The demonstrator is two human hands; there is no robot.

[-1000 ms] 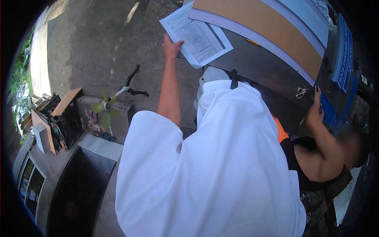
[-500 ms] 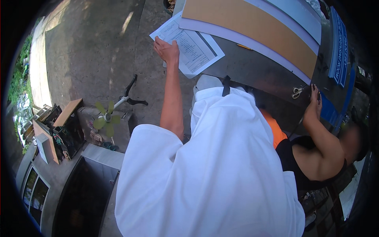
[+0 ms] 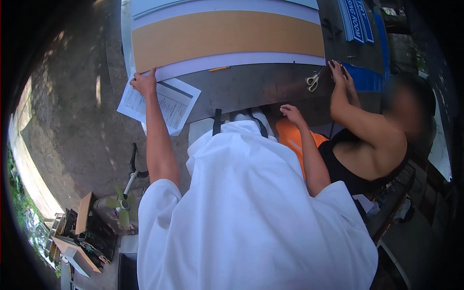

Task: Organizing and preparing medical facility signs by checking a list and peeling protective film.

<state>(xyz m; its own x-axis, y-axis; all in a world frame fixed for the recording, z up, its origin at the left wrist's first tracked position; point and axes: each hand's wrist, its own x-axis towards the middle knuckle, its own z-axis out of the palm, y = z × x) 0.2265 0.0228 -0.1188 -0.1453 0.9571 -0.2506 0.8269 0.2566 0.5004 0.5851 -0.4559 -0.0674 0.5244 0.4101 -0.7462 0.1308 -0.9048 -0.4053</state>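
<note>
My left hand [image 3: 144, 84] rests at the near left corner of the lavender sheet [image 3: 193, 66], its thumb and fingers spread. Under and beside that hand lie printed papers [image 3: 176, 104], reaching past the table's edge. A long tan board [image 3: 227, 35] lies on top of the lavender sheet. My right hand [image 3: 292, 115] hovers by the front edge of the table, fingers loosely bent and apart, with nothing visible in it. Between the sheet and the front edge are an orange pencil [image 3: 219, 69] and a pair of scissors [image 3: 313, 83] with pale handles.
A co-worker in a black top sits at right, their hands [image 3: 338, 72] at the right end of the sheet. Blue signs [image 3: 353, 19] lie on the dark table [image 3: 251, 87] at far right. A fan with green blades [image 3: 123, 204] stands on the lower left.
The view has swung so the table is now straight ahead. My left hand has moved from the papers to the sheet's corner, and my right hand has come into view.
</note>
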